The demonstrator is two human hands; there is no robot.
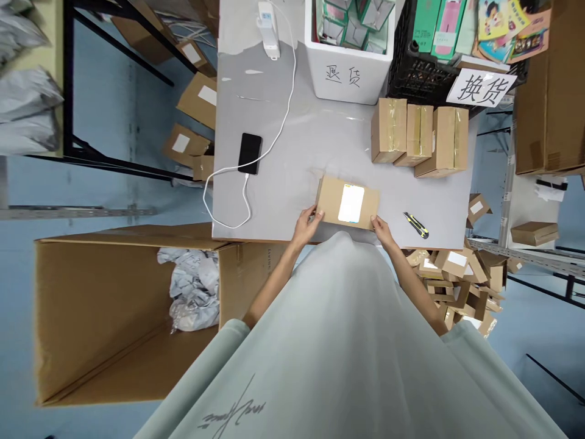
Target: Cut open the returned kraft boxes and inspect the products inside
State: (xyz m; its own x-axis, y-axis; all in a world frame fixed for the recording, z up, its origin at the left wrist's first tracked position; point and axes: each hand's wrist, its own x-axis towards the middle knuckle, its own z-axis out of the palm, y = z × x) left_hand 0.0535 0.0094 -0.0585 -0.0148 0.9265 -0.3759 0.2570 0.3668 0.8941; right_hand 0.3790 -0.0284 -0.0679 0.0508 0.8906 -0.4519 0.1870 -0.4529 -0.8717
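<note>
A small brown cardboard box (329, 198) with a white label (351, 203) on its upper face is held between both hands near the table's front edge. My left hand (307, 225) grips its left end, thumb on top. At the lower right corner, my right hand (382, 230) pinches the box with thumb and fingers. A yellow and black utility knife (415, 225) lies on the grey table (301, 134) to the right of my right hand. Three taped cardboard boxes (441, 141) stand behind it.
A phone (250, 153) and white cable (287, 113) lie on the left. At the back are a white bin (350, 76) and a black crate (418, 79). A large open carton (105, 317) stands lower left; boxes (457, 268) are piled below right.
</note>
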